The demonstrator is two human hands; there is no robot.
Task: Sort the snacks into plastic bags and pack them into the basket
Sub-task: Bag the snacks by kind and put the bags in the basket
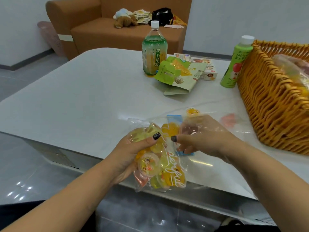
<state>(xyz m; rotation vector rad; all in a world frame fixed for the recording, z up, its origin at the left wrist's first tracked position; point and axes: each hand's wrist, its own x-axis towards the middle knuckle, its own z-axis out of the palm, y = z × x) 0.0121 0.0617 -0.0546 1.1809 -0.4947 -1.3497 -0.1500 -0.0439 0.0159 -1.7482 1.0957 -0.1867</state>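
Clear plastic bag (160,164) of jelly cups, gripped by both hands' fingers at the worktop's near edge, wants sealing flat before the basket (267,104).

A clear plastic bag (168,166) with white script lettering is filled with yellow, orange and green jelly cups (148,163). An orange-yellow woven basket (267,104) is seen at right, a brown sofa (93,29) upper left.

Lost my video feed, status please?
Left hand grips jelly bag. Right hand inside second bag. Basket right, unobstructed.
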